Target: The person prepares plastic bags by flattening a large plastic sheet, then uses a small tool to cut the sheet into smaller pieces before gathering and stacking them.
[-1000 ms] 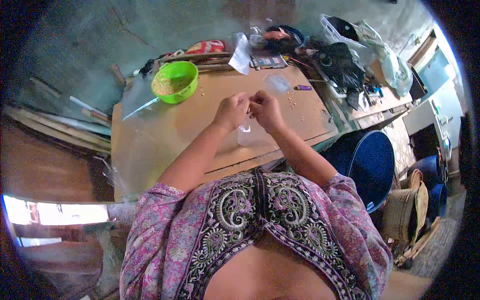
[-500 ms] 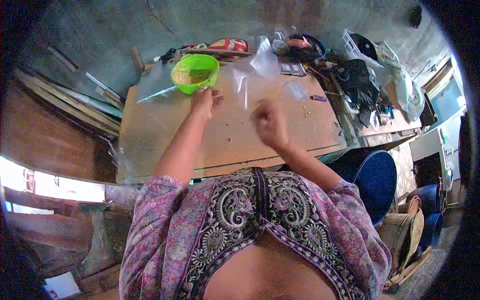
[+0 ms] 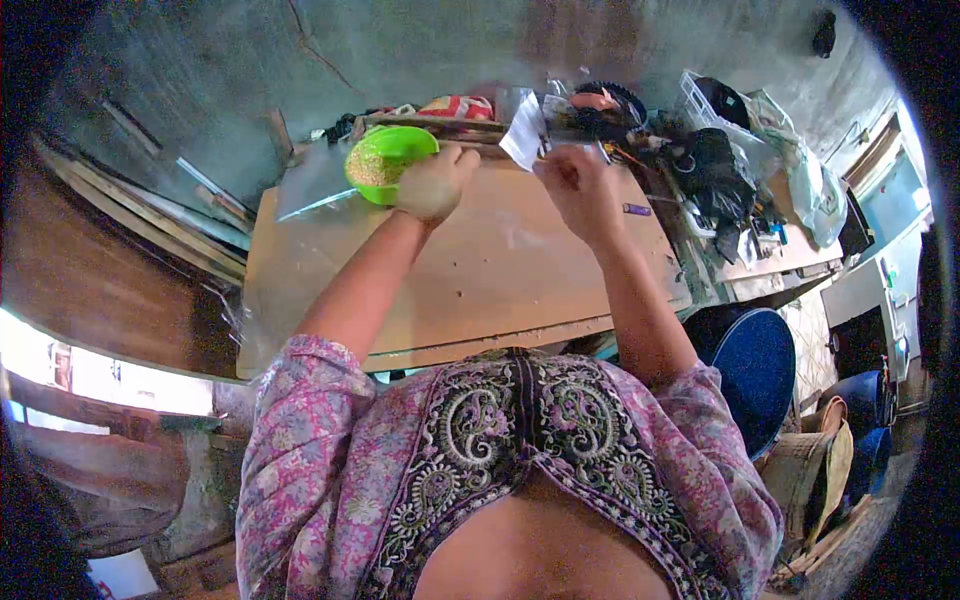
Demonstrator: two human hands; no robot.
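Note:
A bright green bowl (image 3: 415,145) sits at the back left of the wooden table, tilted toward me, with pale yellow grains (image 3: 372,167) inside. My left hand (image 3: 437,187) is smeared by motion and overlaps the bowl's right side, so its grip does not show clearly. Toward the back right, my right hand (image 3: 585,195) is raised with its fingers curled together. Right at its fingertips is a shiny clear plastic bag (image 3: 522,132); I cannot tell what the fingers hold.
The wooden tabletop (image 3: 480,270) carries a few small scattered bits. A small purple object (image 3: 636,209) lies near its right edge. Black plastic bags (image 3: 715,180) and a white crate (image 3: 700,95) are piled at the right. Below stands a large blue drum (image 3: 755,375).
My left hand has moved up and right across the bowl's side. My right hand has gone forward and right, to the plastic bag. The clear plastic above the table's middle has shifted back.

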